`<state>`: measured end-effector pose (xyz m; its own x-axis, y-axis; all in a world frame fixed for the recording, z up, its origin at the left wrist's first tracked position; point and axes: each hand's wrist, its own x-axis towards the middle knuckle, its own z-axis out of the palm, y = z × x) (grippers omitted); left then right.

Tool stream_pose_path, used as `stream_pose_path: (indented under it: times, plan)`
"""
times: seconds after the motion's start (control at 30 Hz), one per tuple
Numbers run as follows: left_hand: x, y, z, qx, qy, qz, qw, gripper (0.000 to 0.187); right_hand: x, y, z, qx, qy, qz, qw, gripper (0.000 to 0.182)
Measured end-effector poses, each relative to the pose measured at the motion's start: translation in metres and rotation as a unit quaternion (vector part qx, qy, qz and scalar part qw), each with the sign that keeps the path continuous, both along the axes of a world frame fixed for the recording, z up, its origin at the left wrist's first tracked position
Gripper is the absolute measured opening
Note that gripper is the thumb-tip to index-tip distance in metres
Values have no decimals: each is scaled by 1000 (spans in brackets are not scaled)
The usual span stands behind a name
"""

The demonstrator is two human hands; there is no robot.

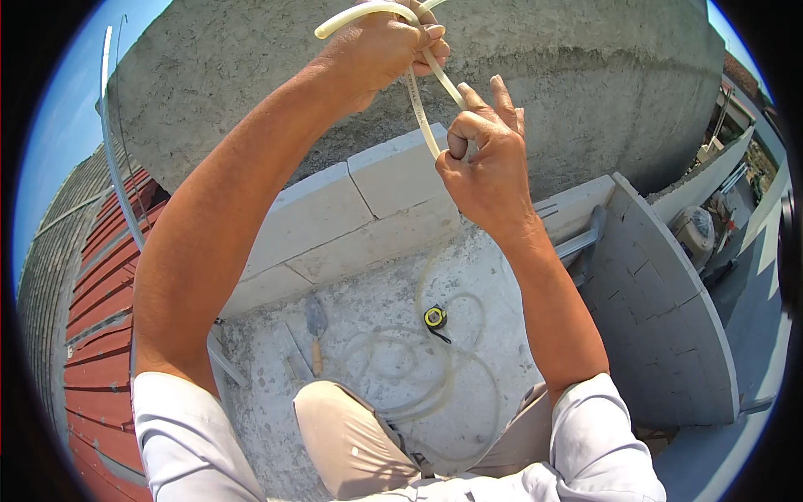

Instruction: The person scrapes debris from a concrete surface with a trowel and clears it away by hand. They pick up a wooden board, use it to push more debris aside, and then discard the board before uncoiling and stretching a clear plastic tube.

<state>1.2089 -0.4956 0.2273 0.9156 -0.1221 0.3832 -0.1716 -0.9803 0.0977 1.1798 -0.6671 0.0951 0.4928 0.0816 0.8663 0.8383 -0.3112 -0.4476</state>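
Note:
My left hand (393, 46) is raised at the top of the view, its fingers closed around a clear yellowish plastic hose (424, 121). One end of the hose sticks out to the left over that hand. Two lengths of it run down toward my right hand (489, 159). Thumb and index finger of that hand pinch the hose, while the other fingers stretch upward. Below, more hose lies in loose loops on the rough concrete floor (259, 360). A yellow and black tape measure (435, 317) sits among the loops.
A low wall of pale blocks (401, 171) stands ahead, before a large grey cement surface (569, 92). A trowel (315, 322) lies on the floor at left. Red metal roofing (96, 335) is beyond the left arm; another block wall (652, 309) rises at right.

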Motion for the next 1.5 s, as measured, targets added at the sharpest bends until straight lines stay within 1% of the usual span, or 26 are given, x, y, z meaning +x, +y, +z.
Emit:
stream_pose_path:
  times: [0.03,0.13,0.2,0.23,0.3,0.33,0.37,0.43,0.47,0.6,0.67,0.7,0.77,0.8,0.83,0.9,0.93,1.0,1.03,1.07,1.17,1.2,1.3,1.4,1.47,1.5]
  plan:
    - [0,-1,-4,21,-5,11,1000,38,-1,3,-2,-23,3,-16,1000,17]
    - [0,-2,-9,56,-15,32,998,39,-7,8,3,81,55,63,993,14]
    - [1,-2,-11,66,-17,36,997,40,-1,5,1,93,47,103,989,13]
    - [0,-1,-12,71,-17,37,997,40,11,-1,-4,70,30,120,990,15]
    - [3,6,-13,94,-25,18,995,41,18,-8,-6,14,11,98,995,22]
    - [4,11,-17,117,-37,-5,992,42,19,-10,-7,-18,9,57,998,26]
    - [-2,11,-14,172,-70,-73,980,43,18,-10,-7,-34,13,33,999,30]
    - [-7,-2,-13,92,-31,25,995,40,14,-6,-6,-48,27,1,998,36]
    - [-14,-12,-10,51,-11,73,996,38,11,-6,-3,-25,43,8,999,38]
    - [-5,8,-2,173,-58,7,983,35,3,-10,9,89,108,81,987,53]
    - [-1,24,2,231,-77,-25,969,34,13,-17,6,69,131,132,980,64]
    - [2,32,9,149,-86,-65,983,34,18,-21,3,49,148,163,974,69]
    - [3,39,29,-18,-103,-145,984,34,30,-25,-9,-23,192,249,949,75]
    - [2,25,39,-383,-63,-101,916,20,33,-25,-15,-61,233,303,922,58]
    - [6,28,44,-487,-47,-133,862,13,34,-21,-21,-43,252,329,909,53]
    - [13,35,57,-671,-15,-191,717,8,32,-8,-25,-10,287,380,879,44]
    - [14,40,60,-687,-37,-189,700,9,30,-2,-28,-4,258,402,879,40]
    - [7,42,67,-719,-81,-182,666,12,22,11,-32,-11,256,362,896,38]
    - [7,46,66,-744,-56,-199,635,12,20,18,-35,-13,256,341,904,37]
    - [11,56,65,-767,-30,-217,603,12,22,30,-43,57,246,364,896,34]
    - [23,83,61,-824,51,-270,496,13,17,35,-42,33,273,287,918,34]
    - [24,86,60,-839,79,-284,457,13,15,36,-42,18,262,264,928,34]
    - [16,74,53,-896,112,-214,374,19,13,36,-41,-11,238,200,950,33]
    - [9,60,25,-814,201,-289,462,23,14,36,-37,-12,250,149,957,30]
    - [-20,28,13,-685,100,-238,681,24,12,32,-28,-24,271,115,955,27]
    - [-32,13,10,-600,46,-207,771,25,12,32,-28,-45,254,90,962,26]
